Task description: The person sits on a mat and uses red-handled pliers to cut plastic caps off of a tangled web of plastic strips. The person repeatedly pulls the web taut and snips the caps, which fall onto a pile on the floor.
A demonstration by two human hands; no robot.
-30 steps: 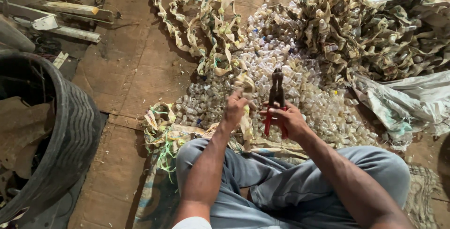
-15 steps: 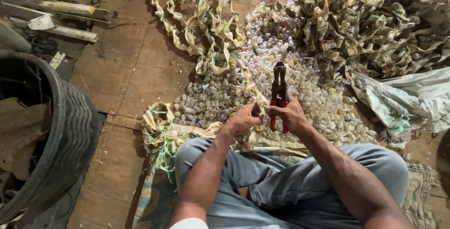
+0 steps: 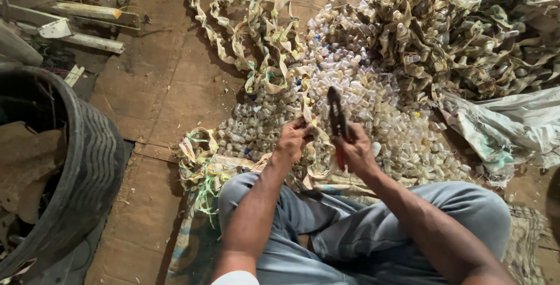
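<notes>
My right hand (image 3: 355, 152) grips red-handled cutting pliers (image 3: 336, 115), jaws pointing away from me and tilted slightly left. My left hand (image 3: 292, 140) pinches a dirty cream fabric strip (image 3: 308, 110) right beside the jaws. The strip runs up from my lap toward a long winding length of strip (image 3: 256, 34) on the wooden floor. Both hands are over a heap of small clear plastic caps (image 3: 373, 104). I sit cross-legged in grey trousers (image 3: 326, 232).
A big tangled mound of strip with caps attached (image 3: 461, 34) lies at the far right, with a pale sack (image 3: 501, 122) below it. A black tyre (image 3: 87, 168) stands at left, scrap metal bars (image 3: 76, 23) behind it. Bare wooden boards (image 3: 163, 87) lie between.
The pliers have tilted left and their handles are closer together. My left hand has shifted a little up and left along the strip.
</notes>
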